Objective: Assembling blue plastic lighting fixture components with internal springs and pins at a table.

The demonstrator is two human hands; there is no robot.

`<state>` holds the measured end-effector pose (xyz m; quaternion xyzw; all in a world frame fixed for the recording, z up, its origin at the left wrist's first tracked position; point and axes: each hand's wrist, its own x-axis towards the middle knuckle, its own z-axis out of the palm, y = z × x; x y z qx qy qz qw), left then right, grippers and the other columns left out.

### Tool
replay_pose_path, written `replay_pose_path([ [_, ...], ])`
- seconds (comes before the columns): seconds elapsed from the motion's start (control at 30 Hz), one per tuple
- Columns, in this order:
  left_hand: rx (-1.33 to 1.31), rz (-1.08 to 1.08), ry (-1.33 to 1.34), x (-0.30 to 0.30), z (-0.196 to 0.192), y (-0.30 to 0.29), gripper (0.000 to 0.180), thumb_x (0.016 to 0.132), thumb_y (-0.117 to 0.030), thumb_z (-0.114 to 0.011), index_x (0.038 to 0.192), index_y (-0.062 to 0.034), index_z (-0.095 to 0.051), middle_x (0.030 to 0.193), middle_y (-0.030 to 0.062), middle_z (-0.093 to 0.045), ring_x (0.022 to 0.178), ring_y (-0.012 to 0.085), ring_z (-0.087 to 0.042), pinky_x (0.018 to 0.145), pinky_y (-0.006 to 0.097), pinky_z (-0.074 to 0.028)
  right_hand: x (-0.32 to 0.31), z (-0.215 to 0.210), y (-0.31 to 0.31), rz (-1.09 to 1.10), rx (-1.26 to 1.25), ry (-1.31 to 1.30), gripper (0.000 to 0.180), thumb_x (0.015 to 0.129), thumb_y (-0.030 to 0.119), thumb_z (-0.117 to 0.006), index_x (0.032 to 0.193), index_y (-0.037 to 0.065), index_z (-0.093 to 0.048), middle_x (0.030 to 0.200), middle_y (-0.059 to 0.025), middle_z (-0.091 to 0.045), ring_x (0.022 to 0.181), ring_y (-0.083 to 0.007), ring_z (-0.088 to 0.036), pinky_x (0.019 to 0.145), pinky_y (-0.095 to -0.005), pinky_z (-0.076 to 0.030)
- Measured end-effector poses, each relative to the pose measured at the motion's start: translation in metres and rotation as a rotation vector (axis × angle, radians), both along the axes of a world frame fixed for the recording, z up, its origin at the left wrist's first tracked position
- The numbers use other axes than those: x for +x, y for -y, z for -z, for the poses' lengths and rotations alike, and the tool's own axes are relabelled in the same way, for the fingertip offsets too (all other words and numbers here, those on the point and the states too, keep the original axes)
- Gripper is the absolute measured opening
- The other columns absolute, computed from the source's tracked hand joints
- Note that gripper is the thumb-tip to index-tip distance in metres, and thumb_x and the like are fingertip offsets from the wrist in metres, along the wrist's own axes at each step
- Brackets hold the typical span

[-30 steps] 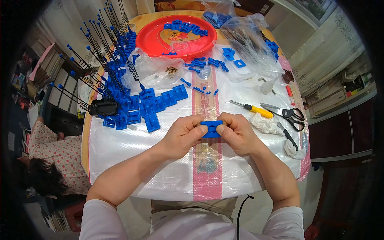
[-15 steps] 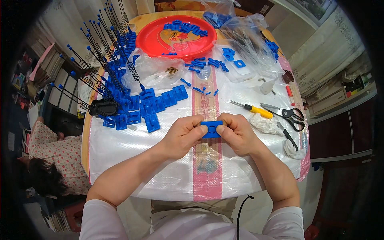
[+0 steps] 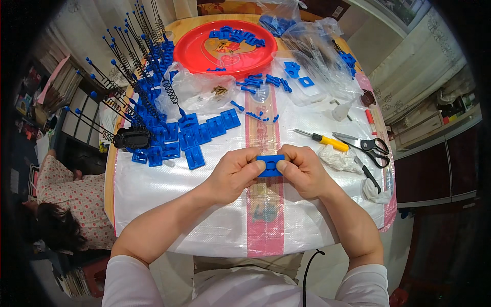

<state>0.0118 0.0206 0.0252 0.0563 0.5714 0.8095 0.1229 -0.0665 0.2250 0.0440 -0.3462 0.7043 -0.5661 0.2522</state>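
Both left hand [image 3: 239, 170] and right hand [image 3: 303, 170] there are gripping a blue piece [image 3: 270, 172], scissors [image 3: 366, 145] lying at its three o'clock.

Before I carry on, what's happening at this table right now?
The person's left hand and right hand together hold a small blue rectangular plastic piece, both thumbs on its face. Farther left on the table lie similar flat blue plastic pieces, by black coiled wires with blue tips. A round red plastic tray beyond the hands holds more blue parts; a yellow-handled screwdriver lies to the right.
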Motion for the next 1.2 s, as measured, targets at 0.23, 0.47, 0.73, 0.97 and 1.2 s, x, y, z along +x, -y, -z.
replay_pose_path([
  [0.23,-0.015,-0.009,-0.017,-0.0005,0.0004,-0.0002,0.020,0.102,-0.016,-0.052,0.087,-0.0044,-0.058,0.074,-0.0045,-0.050,0.066,0.0032,-0.042,0.058,0.023,-0.036,0.0013,-0.0032,0.0016,0.006,-0.008,0.010,0.027,0.098,0.019,-0.057,0.078,0.002,-0.051,0.067,-0.0053,-0.062,0.064,-0.0086,-0.060,0.056,-0.0273,-0.047],
  [0.47,-0.019,-0.001,-0.003,-0.0001,-0.0007,0.0005,0.020,0.102,-0.017,-0.052,0.088,-0.0043,-0.058,0.075,-0.0045,-0.050,0.067,0.0031,-0.042,0.058,0.023,-0.036,0.0008,-0.0038,0.0010,0.010,0.012,-0.013,0.027,0.098,0.020,-0.057,0.078,0.002,-0.051,0.065,-0.0045,-0.060,0.062,-0.0077,-0.057,0.055,-0.0274,-0.045],
  [0.73,0.004,0.011,-0.017,0.0003,-0.0015,0.0004,0.019,0.103,-0.018,-0.051,0.095,-0.0032,-0.061,0.079,-0.0041,-0.052,0.070,0.0033,-0.044,0.061,0.022,-0.037,-0.0008,0.0001,-0.0002,0.016,0.027,-0.033,0.028,0.097,0.020,-0.058,0.077,0.003,-0.050,0.063,-0.0033,-0.057,0.060,-0.0072,-0.052,0.054,-0.0276,-0.043],
  [0.97,0.018,0.010,-0.020,0.0003,-0.0012,-0.0001,0.020,0.103,-0.018,-0.051,0.096,-0.0029,-0.061,0.079,-0.0040,-0.052,0.069,0.0031,-0.044,0.060,0.022,-0.037,-0.0012,0.0018,-0.0008,0.012,0.021,-0.024,0.028,0.097,0.020,-0.058,0.077,0.003,-0.050,0.063,-0.0027,-0.056,0.060,-0.0070,-0.051,0.053,-0.0274,-0.043],
  [1.2,-0.020,0.006,-0.019,-0.0007,0.0022,0.0013,0.022,0.103,-0.018,-0.052,0.087,-0.0045,-0.058,0.075,-0.0042,-0.050,0.066,0.0034,-0.043,0.058,0.022,-0.036,-0.0011,0.0038,-0.0005,0.012,0.008,-0.015,0.028,0.097,0.021,-0.058,0.077,0.003,-0.050,0.063,-0.0022,-0.055,0.060,-0.0070,-0.048,0.053,-0.0276,-0.041],
])
